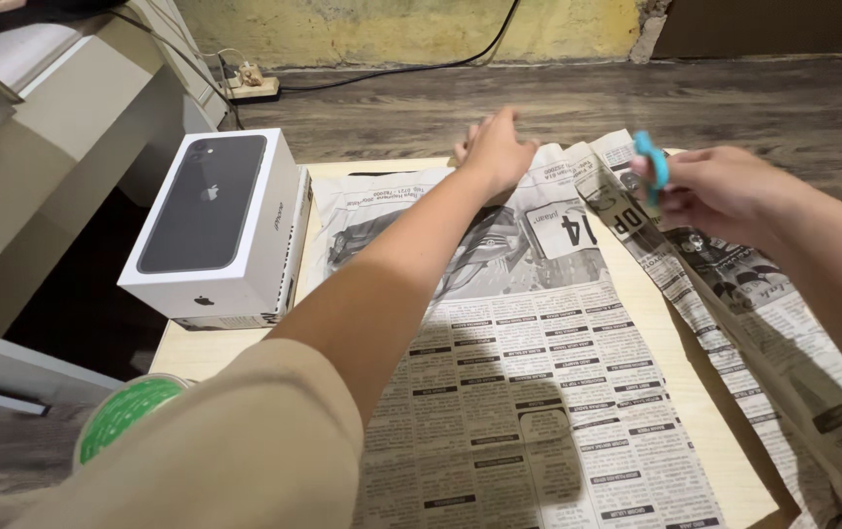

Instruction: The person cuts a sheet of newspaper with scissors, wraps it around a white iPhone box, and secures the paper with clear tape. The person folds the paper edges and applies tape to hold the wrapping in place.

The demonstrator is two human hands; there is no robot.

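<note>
A sheet of newspaper [529,372] lies spread over a pale wooden board [207,351] on the floor. My left hand [495,149] reaches across and presses down on the paper's far edge, fingers bent. My right hand [710,191] is at the right, closed around a turquoise-handled tool [652,167], probably scissors, at the paper's upper right part. A cut strip of newspaper [735,294] runs from there toward the lower right. A white phone box [217,227] with a dark phone pictured on its lid stands on the board's left corner.
A roll of green tape [123,413] sits at the lower left beside the board. White furniture [39,127] stands at the left. A power strip [249,83] and a black cable [411,64] lie by the yellow wall on the dark wooden floor [735,98].
</note>
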